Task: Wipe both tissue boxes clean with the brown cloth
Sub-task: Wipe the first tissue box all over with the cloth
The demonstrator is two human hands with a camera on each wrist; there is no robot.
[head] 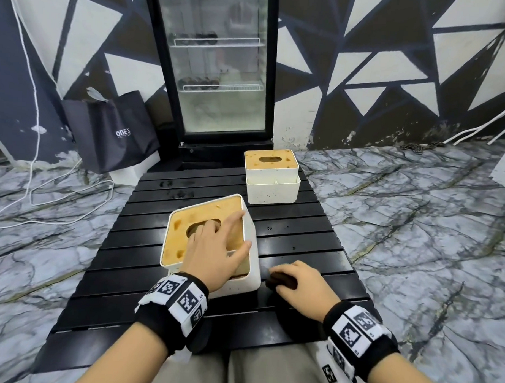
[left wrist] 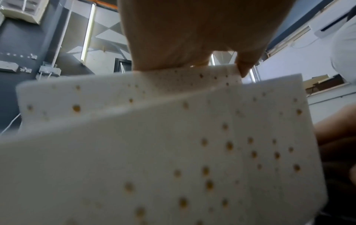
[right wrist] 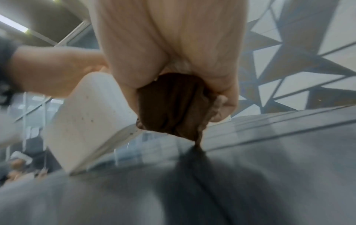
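Brown cloth (head: 282, 280) is being clenched in the right grip (head: 301, 289); left grip (head: 214, 254) is lying flat, released, on the near tissue box (head: 175, 237).

Near box (head: 212, 241) before far box (head: 270, 176) — on table (head: 315, 242).

hidden: near white speckled tissue box (head: 252, 248) front wall behind left hand (head: 215, 250) | brown cloth (head: 281, 279) mostly under right hand (head: 302, 287) | blurred: lower right-wrist frame
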